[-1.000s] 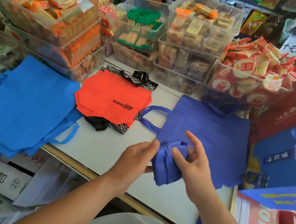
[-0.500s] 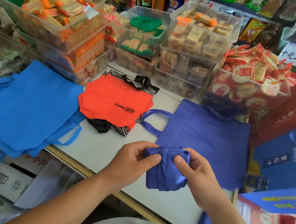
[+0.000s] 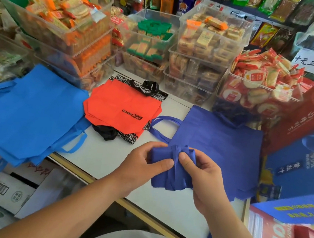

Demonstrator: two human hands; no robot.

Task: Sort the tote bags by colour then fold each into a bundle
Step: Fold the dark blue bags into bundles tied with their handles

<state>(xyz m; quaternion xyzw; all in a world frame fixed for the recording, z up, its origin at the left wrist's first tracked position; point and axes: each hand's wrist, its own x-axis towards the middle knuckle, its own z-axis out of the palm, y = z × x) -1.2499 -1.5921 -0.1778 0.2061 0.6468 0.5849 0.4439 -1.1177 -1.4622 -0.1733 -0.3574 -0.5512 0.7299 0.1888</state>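
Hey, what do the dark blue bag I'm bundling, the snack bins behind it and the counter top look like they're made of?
Dark blue bundle: probably non-woven fabric, matte, holding soft creases. Snack bins: clear rigid plastic, glossy; packets show through the walls. Counter top: smooth white, perhaps laminate, with a wood-coloured edge; uncertain.

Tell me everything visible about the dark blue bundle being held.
The dark blue bundle is a tote of matte, non-woven-looking fabric, folded into a packet with a strap wrapped round its middle. The left hand and right hand pinch its upper part over the white table, beside the flat dark blue bag.
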